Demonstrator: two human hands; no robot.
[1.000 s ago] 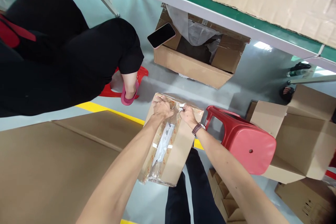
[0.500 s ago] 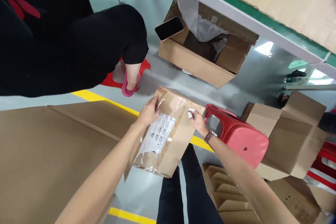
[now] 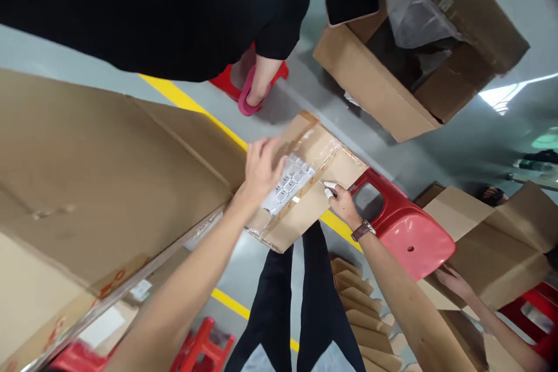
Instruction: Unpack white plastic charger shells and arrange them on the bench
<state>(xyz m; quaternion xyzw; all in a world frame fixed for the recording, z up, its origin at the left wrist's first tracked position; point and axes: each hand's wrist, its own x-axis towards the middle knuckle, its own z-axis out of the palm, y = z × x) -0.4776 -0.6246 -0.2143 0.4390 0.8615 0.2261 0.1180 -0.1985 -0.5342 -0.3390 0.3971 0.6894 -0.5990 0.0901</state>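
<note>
A taped cardboard box (image 3: 305,200) stands tilted in front of my legs, with orange-printed tape along its top. A white sheet with printed rectangles (image 3: 288,183) lies on it under clear plastic. My left hand (image 3: 261,171) is over the box's left side, fingers spread and slightly blurred, holding nothing; whether it touches the box I cannot tell. My right hand (image 3: 342,203), with white coverings on its fingertips, is closed on a thin pointed tool (image 3: 321,183). The tip is close to the tape seam; the tool's exact kind is too small to make out.
A red stool (image 3: 414,238) stands right of the box. An open carton (image 3: 379,87) with a phone (image 3: 353,4) on it is ahead. A large carton (image 3: 108,168) fills the left. A seated person's leg (image 3: 265,75) is ahead-left; another person's hand (image 3: 455,282) reaches in at right.
My left hand has lifted from the box's edge and its fingers have spread. The tool in my right hand has moved nearer me along the seam. The view has shifted; another person's hand appears at right.
</note>
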